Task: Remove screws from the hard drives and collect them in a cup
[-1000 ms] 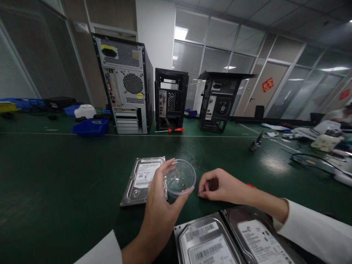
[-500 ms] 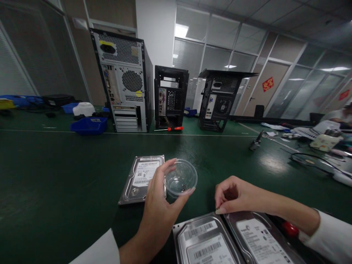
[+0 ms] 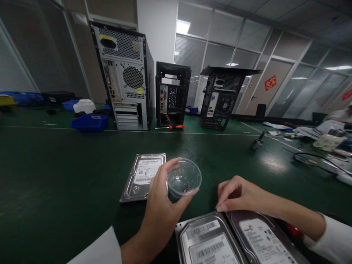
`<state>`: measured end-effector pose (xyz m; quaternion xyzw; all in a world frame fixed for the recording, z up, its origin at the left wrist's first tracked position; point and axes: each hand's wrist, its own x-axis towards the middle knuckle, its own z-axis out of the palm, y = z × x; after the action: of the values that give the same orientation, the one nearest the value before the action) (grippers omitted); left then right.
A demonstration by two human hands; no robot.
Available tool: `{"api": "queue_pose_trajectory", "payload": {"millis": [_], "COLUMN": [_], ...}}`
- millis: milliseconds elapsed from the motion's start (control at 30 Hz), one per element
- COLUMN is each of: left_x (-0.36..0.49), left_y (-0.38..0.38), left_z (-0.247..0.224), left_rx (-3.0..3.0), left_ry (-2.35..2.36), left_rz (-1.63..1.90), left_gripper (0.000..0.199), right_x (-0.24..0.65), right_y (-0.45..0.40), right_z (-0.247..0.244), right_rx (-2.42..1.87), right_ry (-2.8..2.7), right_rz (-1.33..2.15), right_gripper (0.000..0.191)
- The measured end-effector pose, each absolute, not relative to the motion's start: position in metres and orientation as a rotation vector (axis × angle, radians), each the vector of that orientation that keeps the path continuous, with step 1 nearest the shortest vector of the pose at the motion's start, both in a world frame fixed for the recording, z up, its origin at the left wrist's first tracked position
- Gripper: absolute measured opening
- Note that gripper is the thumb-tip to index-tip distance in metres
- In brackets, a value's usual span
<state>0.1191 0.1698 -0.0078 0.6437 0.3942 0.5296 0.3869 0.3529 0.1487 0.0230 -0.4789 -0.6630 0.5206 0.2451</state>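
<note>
My left hand (image 3: 165, 205) is closed around a clear plastic cup (image 3: 189, 174), tilted so its inside shows. Several small screws (image 3: 186, 188) lie at the cup's bottom. My right hand (image 3: 238, 194) is pinched at the top corner between two hard drives; whatever its fingertips hold is too small to name. The nearer hard drive (image 3: 205, 238) lies label up at the bottom edge, and a second hard drive (image 3: 265, 238) lies to its right, partly under my right wrist. Behind my left hand rests a third hard drive (image 3: 144, 176), label up.
Along the back stand a large computer case (image 3: 126, 84) and two smaller cases (image 3: 173, 95), (image 3: 221, 99). A red-handled screwdriver (image 3: 176, 127) lies before the middle case. Blue bins (image 3: 90, 123) sit at left. Cables (image 3: 310, 161) and loose parts crowd the right. Something red (image 3: 293, 230) lies under my right forearm.
The view has shifted slightly. My left hand still holds the cup, and my right fingertips stay pinched at the drives' corner with barely any movement.
</note>
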Motion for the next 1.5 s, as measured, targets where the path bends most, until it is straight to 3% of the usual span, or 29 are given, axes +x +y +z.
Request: {"api": "queue_pose_trajectory", "payload": {"millis": [333,867,1500], "left_x": [0.118,0.119,0.118], "left_y": [0.167,0.166,0.167], "left_z": [-0.008,-0.006,-0.006], "left_rx": [1.669,1.668,1.677], "left_ry": [1.011,1.017,1.021], "left_rz": [1.34,1.339,1.337], "left_gripper": [0.057,0.056,0.057], "right_x": [0.356,0.345,0.347], "right_y": [0.144,0.118,0.108], "right_z": [0.019,0.046,0.045], "right_rx": [-1.298,-1.132,-1.22], "right_ry": [-1.911,-2.511,-2.614], "right_rz": [1.277,0.6,0.515], "right_gripper": [0.015,0.023,0.031]}}
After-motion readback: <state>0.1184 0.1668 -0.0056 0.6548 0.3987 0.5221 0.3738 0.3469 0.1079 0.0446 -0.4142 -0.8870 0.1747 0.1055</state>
